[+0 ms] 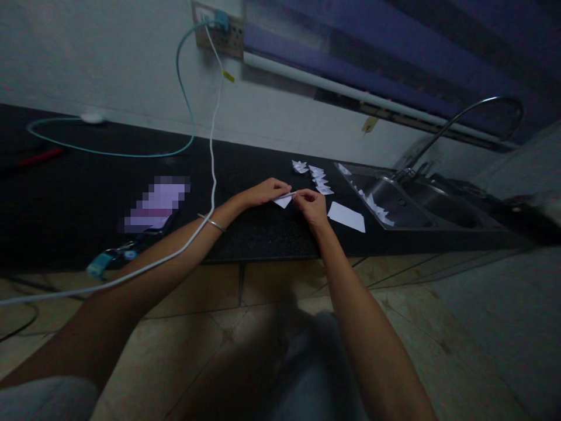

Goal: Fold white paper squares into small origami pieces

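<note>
A small folded piece of white paper [284,202] is between my hands over the black countertop [267,237]. My left hand [268,192] is closed on its left end, thumb and fingers pressed together along the top edge. At the right end my right hand [310,204] pinches the same paper. Just right of that hand lies a white paper sheet [347,217], flat on the counter. Behind my hands sit several folded white paper pieces with pointed tips [319,179], in a row, and a small paper cluster [300,167] beside them.
More folded papers [376,209] lie along the left rim of the steel sink [405,210], under a curved faucet [464,111]. A blurred-out phone-like object [158,204] lies at left. A white cable [213,152] hangs from the wall socket [219,32] across my left forearm.
</note>
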The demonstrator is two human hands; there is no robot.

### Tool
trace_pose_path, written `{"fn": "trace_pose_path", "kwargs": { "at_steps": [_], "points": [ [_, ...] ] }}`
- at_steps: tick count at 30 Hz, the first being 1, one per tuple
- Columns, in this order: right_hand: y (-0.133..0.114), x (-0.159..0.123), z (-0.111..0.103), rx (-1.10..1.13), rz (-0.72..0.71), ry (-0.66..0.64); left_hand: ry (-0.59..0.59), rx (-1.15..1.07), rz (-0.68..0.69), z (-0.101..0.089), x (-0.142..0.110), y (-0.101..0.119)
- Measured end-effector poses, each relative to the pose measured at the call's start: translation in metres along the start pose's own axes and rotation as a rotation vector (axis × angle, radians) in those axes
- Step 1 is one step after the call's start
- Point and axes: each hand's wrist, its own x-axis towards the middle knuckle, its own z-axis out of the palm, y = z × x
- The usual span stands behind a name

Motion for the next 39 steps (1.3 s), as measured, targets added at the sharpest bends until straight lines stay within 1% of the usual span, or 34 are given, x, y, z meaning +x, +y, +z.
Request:
{"fn": "trace_pose_path", "kwargs": {
  "at_steps": [2, 7, 10, 13, 17, 20, 23, 26, 30, 35, 39],
  "points": [
    [0.002, 0.000, 0.000, -0.014, -0.022, -0.015, 0.014, -0.007, 0.008, 0.000, 0.000, -0.002],
    [0.007, 0.002, -0.002, 0.008, -0.033, -0.016, 0.116, -0.003, 0.044, 0.006, 0.000, 0.000],
    [0.006, 0.002, -0.002, 0.050, -0.007, 0.042, 0.167, 0.035, 0.056, 0.009, 0.001, 0.002],
    [0.003, 0.001, -0.001, 0.082, 0.006, 0.086, 0.235, 0.120, 0.046, 0.010, 0.001, 0.002],
    [-0.001, -0.001, 0.000, 0.065, -0.068, 0.060, 0.286, 0.194, 0.028, 0.011, 0.000, 0.004],
    [-0.001, -0.002, 0.000, 0.033, -0.091, 0.043, 0.284, 0.218, 0.014, 0.012, -0.001, 0.004],
    [0.001, -0.001, 0.000, 0.000, -0.086, 0.036, 0.265, 0.240, 0.034, 0.013, -0.002, 0.003],
    [0.003, 0.000, -0.001, -0.019, -0.085, 0.054, 0.234, 0.274, 0.051, 0.013, -0.001, 0.002],
    [0.003, 0.001, -0.001, -0.046, -0.062, 0.074, 0.234, 0.302, 0.067, 0.013, 0.000, -0.002],
    [0.005, 0.002, -0.002, -0.034, -0.066, 0.063, 0.203, 0.330, 0.080, 0.013, 0.000, -0.005],
    [0.007, 0.002, -0.002, -0.007, -0.055, 0.054, 0.199, 0.332, 0.114, 0.013, -0.002, -0.003]
  ]
}}
